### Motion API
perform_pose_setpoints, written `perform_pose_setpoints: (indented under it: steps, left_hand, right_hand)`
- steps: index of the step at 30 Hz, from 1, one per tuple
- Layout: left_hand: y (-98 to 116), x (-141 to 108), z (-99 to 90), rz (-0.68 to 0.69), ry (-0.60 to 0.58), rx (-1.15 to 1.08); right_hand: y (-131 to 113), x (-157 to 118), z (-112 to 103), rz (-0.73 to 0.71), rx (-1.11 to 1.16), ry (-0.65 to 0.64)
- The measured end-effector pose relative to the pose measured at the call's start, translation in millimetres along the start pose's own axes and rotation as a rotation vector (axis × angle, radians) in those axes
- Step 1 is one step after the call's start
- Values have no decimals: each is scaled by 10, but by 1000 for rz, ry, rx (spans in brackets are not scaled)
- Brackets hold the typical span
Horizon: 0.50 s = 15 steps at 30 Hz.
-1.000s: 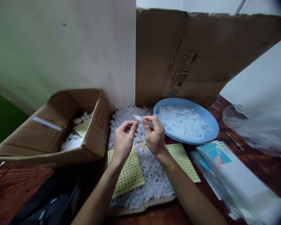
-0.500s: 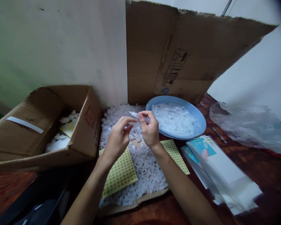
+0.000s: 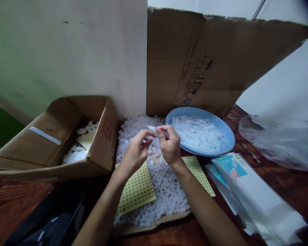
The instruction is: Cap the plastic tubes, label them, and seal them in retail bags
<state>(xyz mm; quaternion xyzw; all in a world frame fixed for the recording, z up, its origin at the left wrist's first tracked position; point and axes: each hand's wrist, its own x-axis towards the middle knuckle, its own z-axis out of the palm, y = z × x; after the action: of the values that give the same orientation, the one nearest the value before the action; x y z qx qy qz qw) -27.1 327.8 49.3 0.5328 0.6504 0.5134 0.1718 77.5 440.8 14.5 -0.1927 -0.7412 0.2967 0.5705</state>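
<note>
My right hand [image 3: 170, 143] grips a small translucent plastic tube [image 3: 152, 128], its narrow pointed tip sticking out to the left past the thumb. Most of the tube's body is hidden behind the fingers. Close beside it, my left hand [image 3: 137, 150] has its fingers curled but apart, with nothing visible between them. Both hands are raised over a spread of small white plastic pieces [image 3: 169, 184] on a cardboard sheet. A yellow sheet of round stickers [image 3: 137, 189] lies under my left forearm. Another sticker sheet [image 3: 199, 174] is right of my right wrist.
A blue basin [image 3: 229, 136] of translucent tubes stands behind the right hand. An open cardboard box [image 3: 104, 136] with white pieces is at left. Printed plastic packets [image 3: 256, 191], a pen [image 3: 250, 152] and a clear plastic bag [image 3: 279, 143] lie at right. A large carton [image 3: 174, 51] stands behind.
The whole view has shifted, so everything sits farther right and slightly lower. My hands keep nearly the same pose around the tube.
</note>
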Motion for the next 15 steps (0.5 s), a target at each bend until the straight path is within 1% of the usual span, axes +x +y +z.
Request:
perform_pose_setpoints:
  steps: [1, 3, 5, 6, 8, 10, 12, 15]
  left_hand:
    - [-11, -4, -4, -27, 13, -14]
    - [-44, -9, -2, -154, 17, -54]
    - [-69, -9, 1, -272, -21, -103]
    - [-70, -7, -1, -293, -43, -127]
    - [-45, -6, -12, -268, -67, -144]
    - [8, -9, -19, -209, -59, -76]
    - [63, -18, -8, -159, -31, 55]
    - [92, -34, 37, -104, 11, 222]
  right_hand:
    - [5, -5, 5, 12, 4, 11]
    - [6, -11, 4, -12, 6, 24]
    - [0, -13, -11, -99, -1, 5]
    - [-4, -15, -19, -145, -5, -8]
    - [-15, -19, -29, -194, -4, -26]
    - [-27, -27, -24, -173, 2, -27]
    - [-42, -36, -4, -86, 13, -7]
    - [-59, -39, 38, 111, 68, 30]
